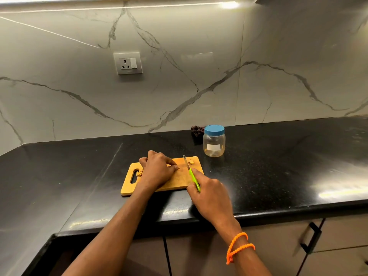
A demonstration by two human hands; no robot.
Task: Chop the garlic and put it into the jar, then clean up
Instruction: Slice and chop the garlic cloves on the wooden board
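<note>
A wooden cutting board (179, 179) with a handle slot lies on the black counter. My left hand (158, 168) rests on the board with curled fingers pinching a garlic clove (169, 165) that is mostly hidden under the fingers. My right hand (209, 193) grips the green handle of a small knife (191, 173), its blade pointing away over the board's right part. One garlic piece (191, 161) lies by the blade near the far right corner. Garlic peels (140, 173) sit by the handle slot. A clear jar (214, 141) with its blue lid on stands beyond the board, to the right.
A dark crumpled cloth (197, 130) lies behind the jar against the marble wall. A wall socket (127, 63) is above the counter. The counter's front edge (278, 213) runs below my hands, with cabinet doors and a black handle (310, 238) underneath.
</note>
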